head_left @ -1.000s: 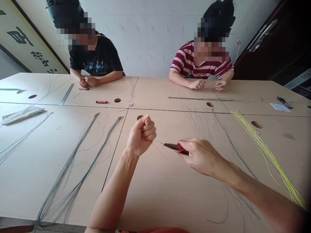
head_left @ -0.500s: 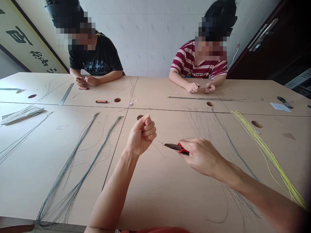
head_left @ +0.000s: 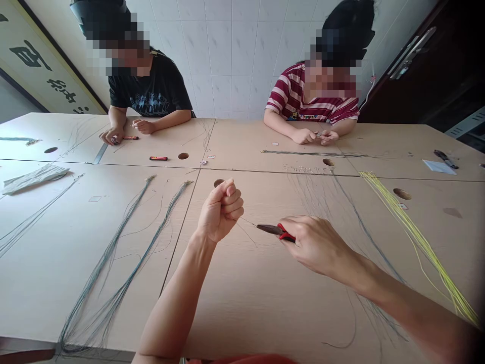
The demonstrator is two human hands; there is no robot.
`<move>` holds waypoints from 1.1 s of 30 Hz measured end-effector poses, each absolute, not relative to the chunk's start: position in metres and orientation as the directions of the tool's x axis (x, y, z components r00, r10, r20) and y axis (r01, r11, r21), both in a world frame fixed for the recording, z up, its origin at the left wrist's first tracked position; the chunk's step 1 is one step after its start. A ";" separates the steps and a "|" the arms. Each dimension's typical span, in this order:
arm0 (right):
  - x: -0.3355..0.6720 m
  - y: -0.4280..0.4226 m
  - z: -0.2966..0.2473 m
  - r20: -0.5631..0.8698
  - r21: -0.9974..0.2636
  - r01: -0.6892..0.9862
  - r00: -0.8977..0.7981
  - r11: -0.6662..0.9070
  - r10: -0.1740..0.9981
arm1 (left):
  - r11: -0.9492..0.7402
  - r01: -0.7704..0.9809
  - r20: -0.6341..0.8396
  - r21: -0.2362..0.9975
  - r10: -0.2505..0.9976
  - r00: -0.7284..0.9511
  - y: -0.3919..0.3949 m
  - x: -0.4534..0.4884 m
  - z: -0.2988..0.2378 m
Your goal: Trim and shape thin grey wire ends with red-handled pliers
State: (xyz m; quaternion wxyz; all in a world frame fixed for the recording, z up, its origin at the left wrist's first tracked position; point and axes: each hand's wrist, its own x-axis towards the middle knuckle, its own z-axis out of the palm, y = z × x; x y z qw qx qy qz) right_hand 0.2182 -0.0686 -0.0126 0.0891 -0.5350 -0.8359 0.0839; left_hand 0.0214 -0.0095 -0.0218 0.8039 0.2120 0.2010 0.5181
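My left hand [head_left: 221, 210] is a closed fist above the table, pinching a thin wire [head_left: 247, 223] that runs right to the tip of the pliers. My right hand [head_left: 315, 243] is wrapped round red-handled pliers [head_left: 273, 230], whose dark jaws point left and meet the wire's end. Both hands hover over the beige table [head_left: 250, 293], a short gap apart.
Grey-green wire bundles [head_left: 113, 263] lie at the left, more grey wires [head_left: 356, 222] and a yellow bundle [head_left: 413, 237] at the right. Round holes [head_left: 400, 193] dot the table. Two people sit across it, hands on small parts; a ruler [head_left: 99, 153] and pliers [head_left: 158, 158] lie near them.
My hands have barely moved. The person in black has reached a hand out to the ruler's end; the person in stripes has brought both hands together.
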 end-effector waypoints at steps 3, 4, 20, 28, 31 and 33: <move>0.218 -0.070 -0.013 0.060 -0.228 0.882 -0.411 0.413 0.910 | 0.369 -0.745 -0.107 0.556 0.920 0.376 -0.009 0.021 -0.021; 0.218 -0.070 -0.013 0.056 -0.225 0.884 -0.408 0.410 0.911 | 0.367 -0.744 -0.108 0.558 0.921 0.374 -0.009 0.020 -0.022; 0.233 -0.056 -0.017 -0.094 -0.344 0.900 -0.317 0.268 0.944 | 0.230 -0.735 -0.008 0.638 0.956 0.292 -0.003 0.031 -0.032; 0.231 -0.038 -0.020 -0.191 -0.405 0.898 -0.270 0.174 0.944 | 0.092 -0.422 -0.044 0.902 0.992 0.121 -0.004 -0.014 -0.040; 0.229 -0.033 -0.020 -0.183 -0.387 0.904 -0.270 0.183 0.945 | 0.076 -0.221 -0.067 0.972 0.997 0.045 -0.010 -0.037 -0.043; 0.227 -0.032 -0.020 -0.180 -0.382 0.906 -0.269 0.185 0.946 | 0.051 -0.136 -0.054 0.989 0.998 -0.018 -0.014 -0.048 -0.045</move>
